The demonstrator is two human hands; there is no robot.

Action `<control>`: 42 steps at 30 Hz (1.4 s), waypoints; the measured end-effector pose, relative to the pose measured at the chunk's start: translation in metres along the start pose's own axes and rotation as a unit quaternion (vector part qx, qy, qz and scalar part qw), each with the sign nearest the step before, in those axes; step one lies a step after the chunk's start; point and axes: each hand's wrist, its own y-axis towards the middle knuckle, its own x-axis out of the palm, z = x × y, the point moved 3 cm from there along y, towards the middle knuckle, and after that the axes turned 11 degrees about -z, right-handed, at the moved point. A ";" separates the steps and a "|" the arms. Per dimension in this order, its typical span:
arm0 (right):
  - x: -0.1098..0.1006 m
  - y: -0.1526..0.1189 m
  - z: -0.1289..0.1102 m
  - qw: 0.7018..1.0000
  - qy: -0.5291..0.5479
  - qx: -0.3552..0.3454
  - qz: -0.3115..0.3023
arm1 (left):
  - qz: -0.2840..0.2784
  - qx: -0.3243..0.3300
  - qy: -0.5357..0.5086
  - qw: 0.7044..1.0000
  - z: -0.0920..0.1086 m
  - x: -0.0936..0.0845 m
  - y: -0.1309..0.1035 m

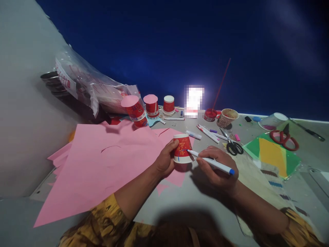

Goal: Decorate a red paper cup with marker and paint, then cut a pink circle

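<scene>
12 o'clock = straight away from the person. Both hands busy. Left hand (166, 158) has thumb and fingers wrapped round a red paper cup (183, 143), holding it from its 8-to-9 o'clock side. Right hand (220, 177) pinches a white marker (219, 166) pen-style.

Key relation: marker tip to cup wall. Cup sits between the hands, toward 2 o'clock from the left, toward 10 from the right. Left is the nearer one, being on it; right is apart from it, reaching it only through the marker. Marker's long axis runs 10 to 4, tip at the 10 end, blue end at 4. Tip is at the cup wall, toward its 3 o'clock side; looks like contact, can't be sure. Cup's axis is roughly 12–6 in view, narrower end toward 12, wider rim toward 6. Blue strokes (178, 159) show low on the wall.

Around the cup: pink paper (87, 164) at 8 to 9; other red cups (169, 107) standing from 10 to nearly 12, two topped in pink; loose markers (207, 133) at 2. Black-handled scissors (238, 148) at 1 from the right hand.
</scene>
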 end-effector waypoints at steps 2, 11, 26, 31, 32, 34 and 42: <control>0.001 0.000 0.000 1.000 -0.001 -0.003 0.001 | 0.001 -0.001 -0.001 1.000 0.000 0.000 0.000; 0.000 0.000 0.000 1.000 0.022 0.005 -0.017 | 0.008 -0.003 0.004 1.000 0.000 -0.004 0.002; -0.001 0.002 -0.001 0.998 0.057 0.003 -0.023 | 0.011 -0.009 -0.004 1.000 0.001 -0.002 0.001; -0.003 0.004 -0.003 0.996 0.073 -0.007 -0.052 | 0.015 -0.006 -0.005 1.000 0.001 -0.004 0.002; -0.003 0.004 -0.003 0.996 0.071 -0.011 -0.053 | 0.015 -0.005 -0.006 1.000 0.001 -0.004 0.002; -0.003 0.005 -0.003 0.996 0.070 -0.013 -0.056 | 0.012 -0.007 -0.006 1.000 0.001 -0.004 0.002; -0.003 0.001 0.001 0.999 0.030 0.013 0.000 | -0.008 -0.014 -0.001 1.000 0.000 -0.003 0.001</control>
